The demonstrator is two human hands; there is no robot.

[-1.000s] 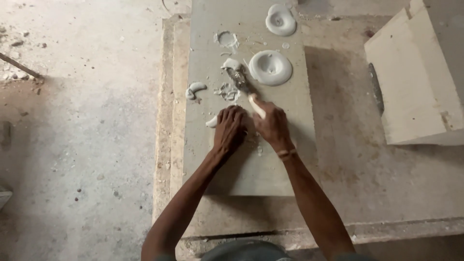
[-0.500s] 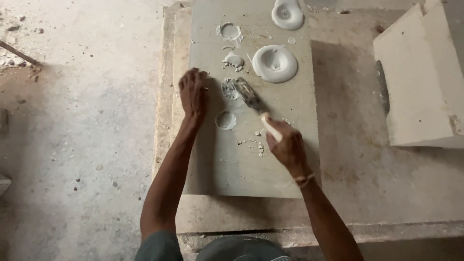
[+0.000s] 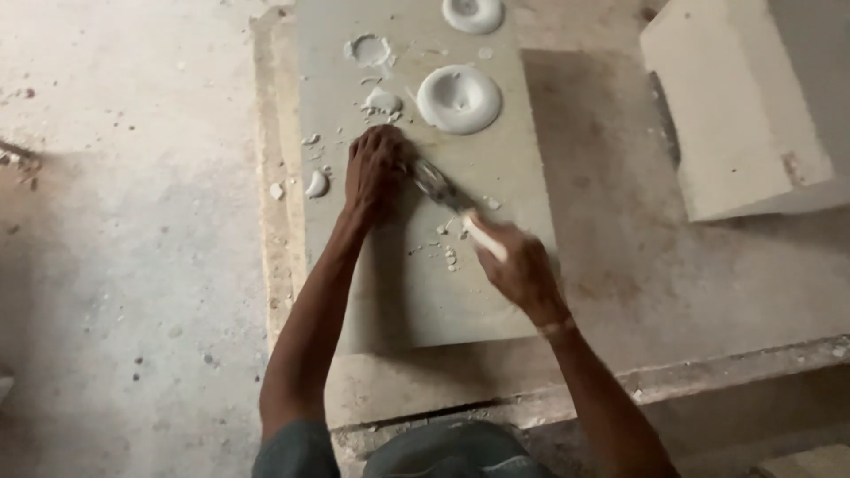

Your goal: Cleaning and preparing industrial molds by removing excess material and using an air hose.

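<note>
No package, label, sign or screen can be seen in this view. No printed surface is shown anywhere in the picture.

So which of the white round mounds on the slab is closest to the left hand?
The large dimpled mound just up-right of the left hand; the other round mound sits further off at the slab's top edge.
</note>
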